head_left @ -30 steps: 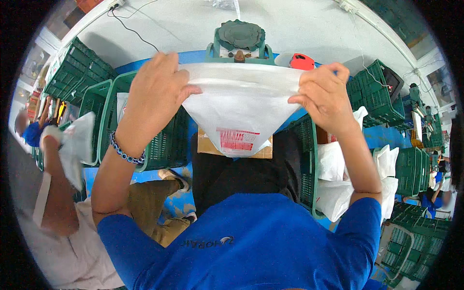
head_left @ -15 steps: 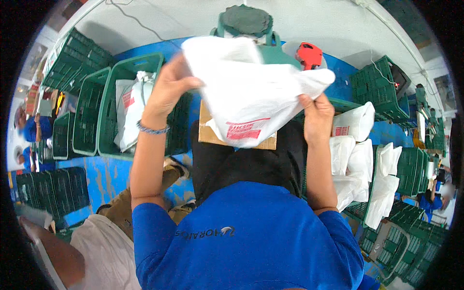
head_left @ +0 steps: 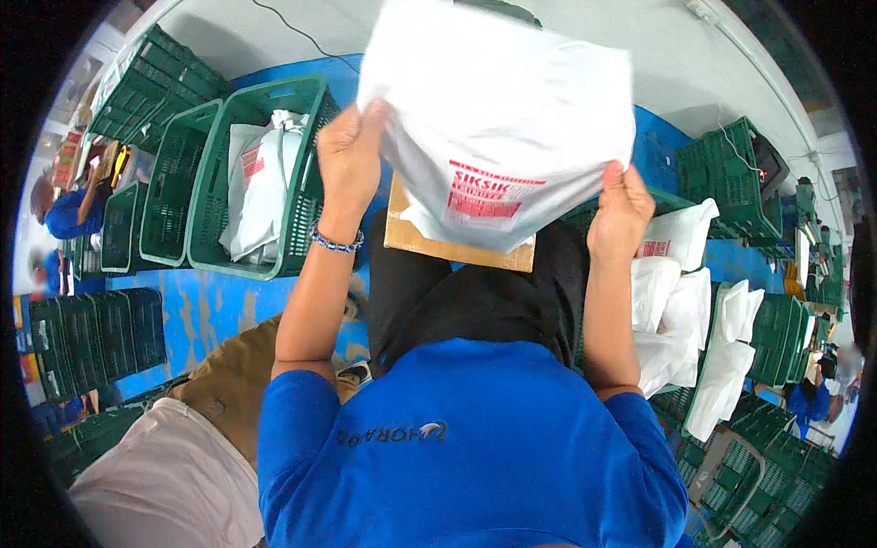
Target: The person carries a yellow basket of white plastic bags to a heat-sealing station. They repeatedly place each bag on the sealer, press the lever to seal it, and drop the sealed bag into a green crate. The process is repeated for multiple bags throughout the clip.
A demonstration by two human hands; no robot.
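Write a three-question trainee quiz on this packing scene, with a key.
1. True or false: both hands hold the white plastic bag up in the air.
2. What lies inside the green crate nearest the left hand?
A. White filled bags
B. Red boxes
C. Nothing
3. Which wrist wears the beaded bracelet?

Key
1. True: the left hand and right hand each pinch a lower edge of the bag.
2. A: white filled bags.
3. The left wrist.
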